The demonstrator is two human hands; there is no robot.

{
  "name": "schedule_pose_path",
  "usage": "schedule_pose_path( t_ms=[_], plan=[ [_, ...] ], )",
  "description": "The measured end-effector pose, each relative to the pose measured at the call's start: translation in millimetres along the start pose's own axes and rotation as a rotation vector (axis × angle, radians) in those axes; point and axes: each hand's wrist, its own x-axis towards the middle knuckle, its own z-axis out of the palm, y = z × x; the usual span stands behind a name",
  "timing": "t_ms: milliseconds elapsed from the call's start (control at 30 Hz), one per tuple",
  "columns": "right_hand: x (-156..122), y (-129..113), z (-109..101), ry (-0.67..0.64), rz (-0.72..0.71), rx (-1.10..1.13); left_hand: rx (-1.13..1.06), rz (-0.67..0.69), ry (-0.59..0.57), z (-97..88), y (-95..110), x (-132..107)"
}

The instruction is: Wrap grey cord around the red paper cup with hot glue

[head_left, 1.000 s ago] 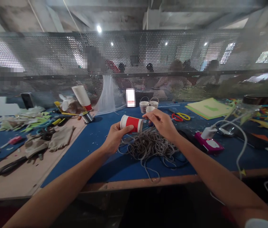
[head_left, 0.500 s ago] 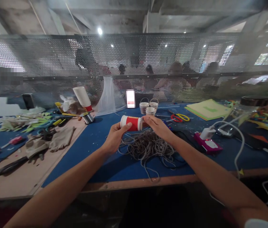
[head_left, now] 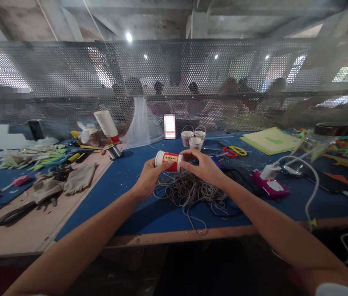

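Here, at the centre of the frame, your left hand (head_left: 149,177) and right hand (head_left: 204,166) both grip the red paper cup (head_left: 168,160), held sideways above the grey cord tangle (head_left: 192,191) on the blue mat (head_left: 149,213). Small white cups (head_left: 194,137) stand just behind; red scissors (head_left: 233,151) lie right of centre.

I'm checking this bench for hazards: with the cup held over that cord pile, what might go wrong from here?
The red and white paper cup, held sideways between the left hand and right hand, could crush if squeezed. The tangled grey cord pile beneath trails a loop toward the table edge, where it might catch and pull the pile off.
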Motion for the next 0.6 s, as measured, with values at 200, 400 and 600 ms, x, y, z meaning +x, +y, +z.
schedule_pose_path(
  t_ms=[200,400,600],
  plan=[
    [6.8,17.8,-22.1,0.214,-0.050,-0.285,0.008,0.043,0.076,-3.9,-4.0,5.4],
    [9.2,56.8,-63.7,0.092,0.366,-0.864,0.035,0.072,0.114,-7.9,-8.0,10.0],
    [5.9,80.8,-81.7,-0.234,0.627,-0.983,0.029,0.096,0.122,-8.3,-6.8,10.6]
  ],
)
